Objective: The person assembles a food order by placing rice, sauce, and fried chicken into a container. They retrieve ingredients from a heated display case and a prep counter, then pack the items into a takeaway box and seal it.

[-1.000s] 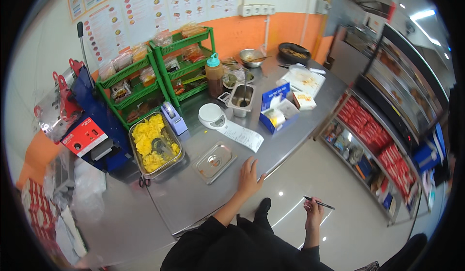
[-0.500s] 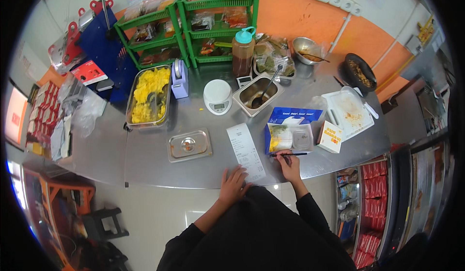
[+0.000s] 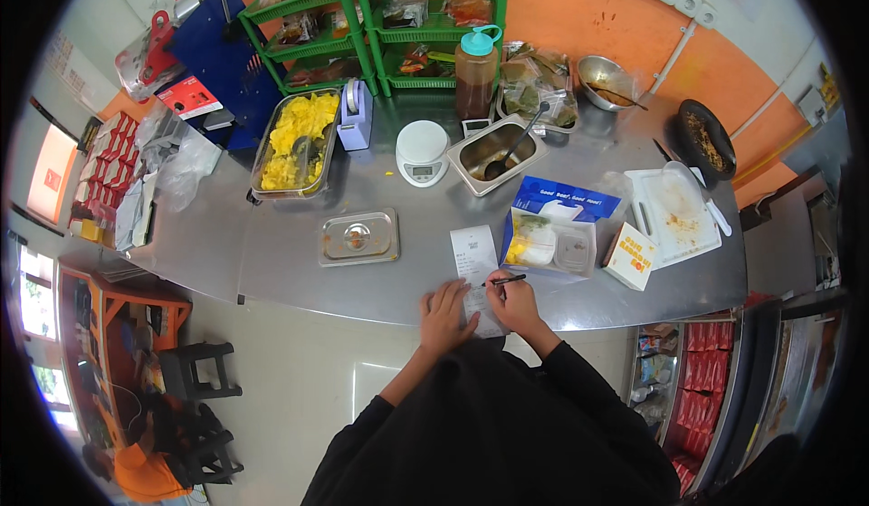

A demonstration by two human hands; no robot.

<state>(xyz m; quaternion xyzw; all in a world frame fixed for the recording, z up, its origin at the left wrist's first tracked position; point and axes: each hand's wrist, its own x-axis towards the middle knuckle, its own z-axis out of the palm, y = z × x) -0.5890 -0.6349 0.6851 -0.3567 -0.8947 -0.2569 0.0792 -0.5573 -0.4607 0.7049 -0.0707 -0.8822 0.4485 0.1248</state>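
A long white paper receipt [image 3: 474, 254] lies on the steel counter [image 3: 272, 253] near its front edge. My left hand [image 3: 443, 315] rests flat on the receipt's lower left part. My right hand [image 3: 513, 301] grips a dark pen [image 3: 503, 281] with its tip on the receipt. Right of the receipt stands an open blue and white box [image 3: 559, 225] with yellow food and a small lidded cup inside.
A steel lid [image 3: 358, 237], a white kitchen scale [image 3: 422, 152], a steel pan with a ladle [image 3: 496, 150], a tray of yellow food [image 3: 294, 144], a brown sauce bottle [image 3: 475, 73], green racks [image 3: 398, 17], a white cutting board [image 3: 673, 211] and a small carton [image 3: 630, 256] crowd the counter.
My right hand brought the pen from beside the blue box down onto the receipt. My left hand shifted closer to the right hand. The camera view tilted lower over the counter.
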